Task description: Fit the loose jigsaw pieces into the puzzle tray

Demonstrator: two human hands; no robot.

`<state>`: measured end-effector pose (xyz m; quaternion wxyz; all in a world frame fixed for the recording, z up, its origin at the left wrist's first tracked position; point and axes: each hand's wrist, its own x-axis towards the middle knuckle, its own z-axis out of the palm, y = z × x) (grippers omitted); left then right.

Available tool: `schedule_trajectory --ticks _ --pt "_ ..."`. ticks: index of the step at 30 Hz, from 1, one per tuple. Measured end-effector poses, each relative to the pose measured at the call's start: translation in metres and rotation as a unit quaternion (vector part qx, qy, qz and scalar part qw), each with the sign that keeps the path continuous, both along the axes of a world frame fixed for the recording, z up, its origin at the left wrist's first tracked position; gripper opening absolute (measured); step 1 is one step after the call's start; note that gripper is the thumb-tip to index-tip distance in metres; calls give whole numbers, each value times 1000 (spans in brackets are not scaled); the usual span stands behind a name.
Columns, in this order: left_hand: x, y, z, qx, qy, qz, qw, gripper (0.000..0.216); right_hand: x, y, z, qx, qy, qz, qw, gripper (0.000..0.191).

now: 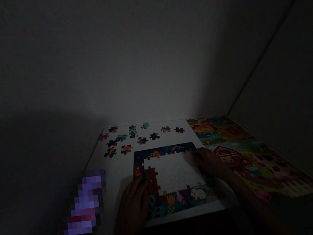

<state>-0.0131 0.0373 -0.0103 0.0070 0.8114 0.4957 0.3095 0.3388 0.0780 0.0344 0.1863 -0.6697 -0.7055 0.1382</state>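
Note:
A partly built jigsaw puzzle [171, 200] lies on a white table [117, 171]; its colourful border is joined and its middle is bare white. My left hand [135, 203] rests on the puzzle's lower left edge, fingers lying flat beside a reddish-brown piece [151, 174]. My right hand [208, 160] lies on the right border, fingers curled over the pieces there; what is under them is hidden. The room is very dark.
Several loose puzzle pieces [126, 149] are scattered at the table's far side. A large picture sheet with a red barn [242, 156] lies to the right. A blurred purple object [84, 205] sits at the left. Plain walls rise behind.

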Motion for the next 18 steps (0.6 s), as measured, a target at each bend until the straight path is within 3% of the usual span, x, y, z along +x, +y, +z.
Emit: schedule_trajectory --ticks 4,11,16,18 --pt "-1 0 2 7 4 -8 1000 34 4 44 3 -7 18 -28 999 29" --pt "-1 -1 4 1 8 -1 1000 34 4 141 -9 -1 -62 -97 993 47" --pt "3 -6 5 8 -8 -2 1000 34 10 171 -10 -13 -117 -111 987 38" --pt "4 -7 6 5 -11 -1 1000 34 13 174 -4 -33 -96 -134 986 35"
